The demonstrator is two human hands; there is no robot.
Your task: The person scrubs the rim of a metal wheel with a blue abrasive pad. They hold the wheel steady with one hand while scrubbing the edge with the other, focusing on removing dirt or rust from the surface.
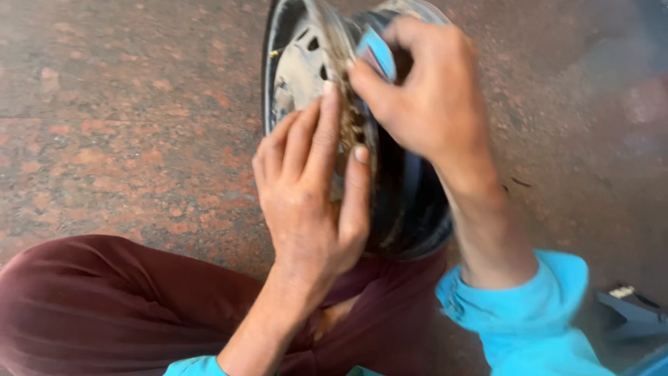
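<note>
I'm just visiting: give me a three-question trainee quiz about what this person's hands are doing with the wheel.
1. True or false: the wheel rim lies flat on the floor.
2. Which hand pinches the small blue piece: A left, B right?
3. What does the left hand rest on?

Key: 1 false, it stands on edge against the person's lap. 2 B, the right hand. 3 The rim's rusty edge, fingers flat.

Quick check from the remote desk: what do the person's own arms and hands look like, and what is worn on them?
Both hands are bare, with no gloves, rings or watch visible. The left hand and right hand look dusty and smudged with grime. Each forearm is bare down to a bright turquoise cloth sleeve pushed back toward the elbow; the left sleeve shows only at the frame's bottom edge.
</note>
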